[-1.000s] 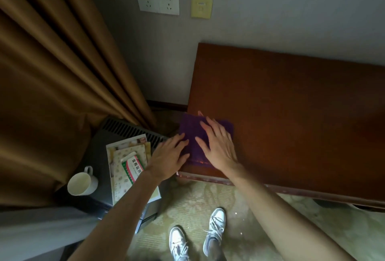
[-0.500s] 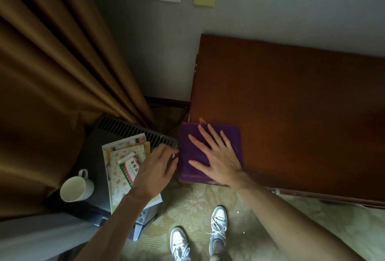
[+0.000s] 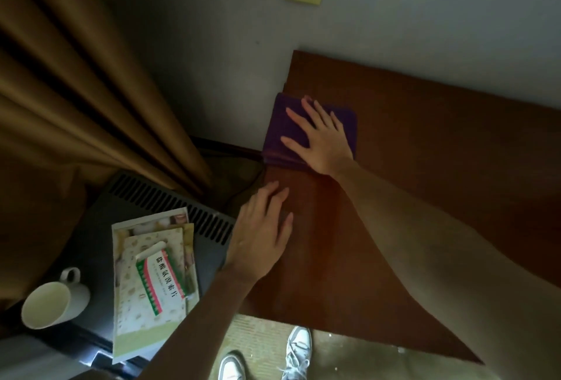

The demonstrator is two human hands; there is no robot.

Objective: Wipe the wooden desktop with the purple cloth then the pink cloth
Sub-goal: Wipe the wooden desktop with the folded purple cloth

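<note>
White mug (image 3: 50, 303) far left of the wooden desktop (image 3: 425, 197); box (image 3: 162, 279) on the booklets beside it has print too blurred to read. Left hand (image 3: 262, 234) flat on desktop's left edge, grasping nothing. Right hand (image 3: 321, 139) flat, fingers straight, pressing purple cloth (image 3: 280, 130) at desktop's far-left corner. Purple pass underway, I'd say; pink cloth unseen.
</note>
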